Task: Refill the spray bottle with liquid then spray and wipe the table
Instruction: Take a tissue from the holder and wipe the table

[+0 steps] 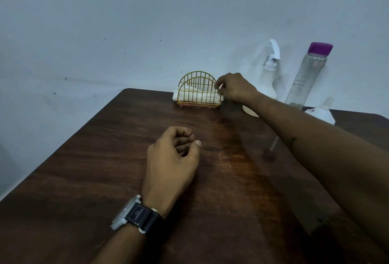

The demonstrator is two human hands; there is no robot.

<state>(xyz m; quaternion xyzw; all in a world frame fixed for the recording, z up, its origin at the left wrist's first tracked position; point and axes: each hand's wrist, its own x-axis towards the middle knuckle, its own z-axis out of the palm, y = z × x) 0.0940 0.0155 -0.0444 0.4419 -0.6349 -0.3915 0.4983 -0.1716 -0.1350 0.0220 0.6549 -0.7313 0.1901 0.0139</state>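
Gold wire napkin holder pinched by right fingers (spray bottle behind the forearm); left fingers loosely curled, empty.

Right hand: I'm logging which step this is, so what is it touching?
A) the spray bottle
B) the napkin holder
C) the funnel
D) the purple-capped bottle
B: the right hand pinches at the right edge of the gold wire napkin holder.

The right hand is at the gold wire holder, apparently pinching a napkin; the left hand rests loosely curled on the table.
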